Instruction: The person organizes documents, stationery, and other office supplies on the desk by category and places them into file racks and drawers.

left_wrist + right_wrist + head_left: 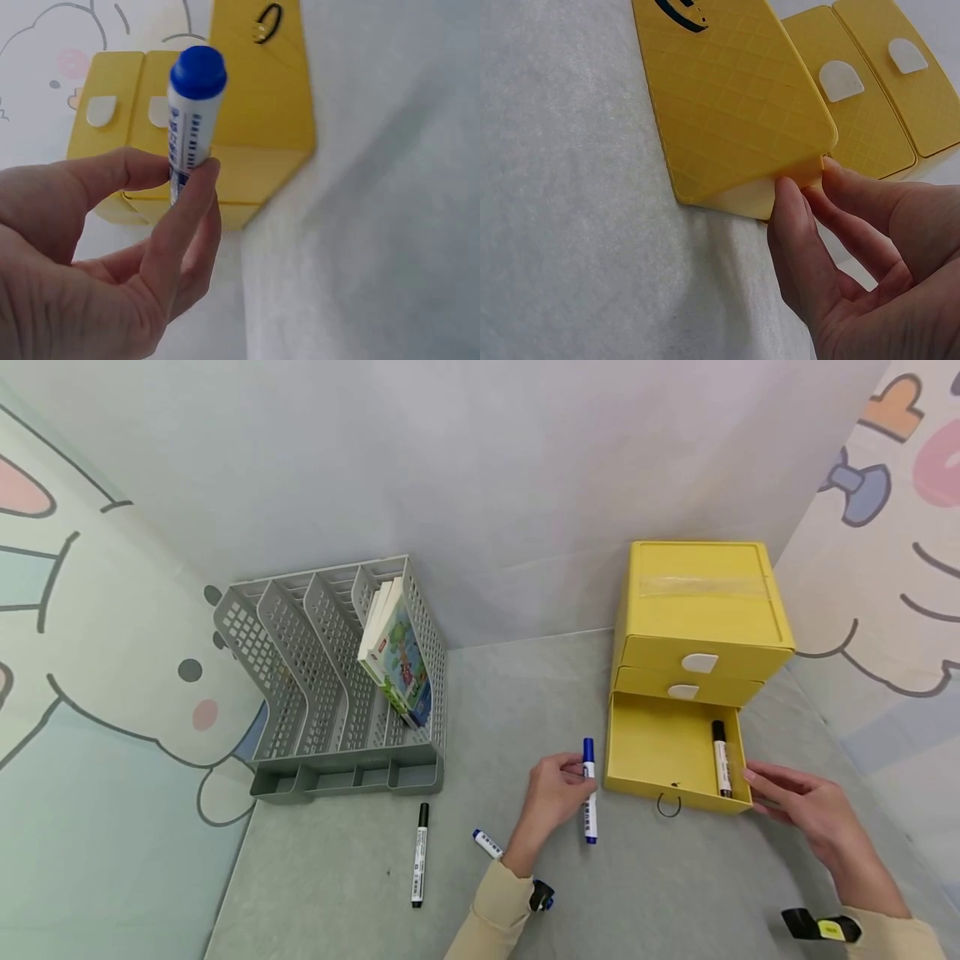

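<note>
My left hand (553, 793) pinches a blue-capped whiteboard marker (589, 814) between thumb and fingers, left of the yellow drawer box (701, 593). In the left wrist view the marker's blue cap (198, 71) points up, in front of the box. The bottom drawer (652, 735) is pulled out, and a black-capped marker (722, 764) lies inside along its right wall. My right hand (806, 802) grips that drawer's right side wall near the front corner. The right wrist view shows the thumb at the rim and the fingers against the outer side (742, 196).
A grey file rack (322, 693) stands at the left with several books (401, 652) in its right slot. On the table (517, 710) lie a black-capped marker (420, 856) and a blue-tipped one (487, 843), partly hidden by the left forearm. The upper two drawers (693, 685) are closed.
</note>
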A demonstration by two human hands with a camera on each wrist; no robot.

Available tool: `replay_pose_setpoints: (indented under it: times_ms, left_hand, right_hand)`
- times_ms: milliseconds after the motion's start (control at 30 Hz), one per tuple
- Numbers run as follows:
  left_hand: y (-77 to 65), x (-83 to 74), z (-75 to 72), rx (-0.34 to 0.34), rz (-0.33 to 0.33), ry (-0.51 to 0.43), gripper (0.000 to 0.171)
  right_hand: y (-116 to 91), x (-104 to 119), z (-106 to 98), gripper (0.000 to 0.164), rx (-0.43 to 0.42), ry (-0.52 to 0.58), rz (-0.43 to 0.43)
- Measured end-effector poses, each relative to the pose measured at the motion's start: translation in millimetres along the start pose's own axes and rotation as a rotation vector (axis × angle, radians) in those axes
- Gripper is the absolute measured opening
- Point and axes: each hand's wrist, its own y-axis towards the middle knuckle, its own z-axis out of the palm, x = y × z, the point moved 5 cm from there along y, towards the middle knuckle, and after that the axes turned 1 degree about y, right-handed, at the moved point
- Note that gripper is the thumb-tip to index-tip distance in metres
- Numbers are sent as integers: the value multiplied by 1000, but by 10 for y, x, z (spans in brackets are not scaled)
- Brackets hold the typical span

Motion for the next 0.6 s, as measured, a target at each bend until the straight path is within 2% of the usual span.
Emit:
replay_pose_setpoints:
  times_ms: [167,300,467,600]
  left_hand:
    - [71,-167,121,20,27,-34,30]
    - [118,-266,247,40,21,-57,28]
    - [203,-379,426,59,-27,-85,22]
    - [272,-465,565,76,-66,-84,18]
  right_hand:
    - [15,-1,-2,33,0,-11,-5]
    - [15,-5,-3,27,6,-7,-11]
    - [16,-9,-4,24,5,-2,-12]
    - [21,-20,-9,35,-5,-17,-4]
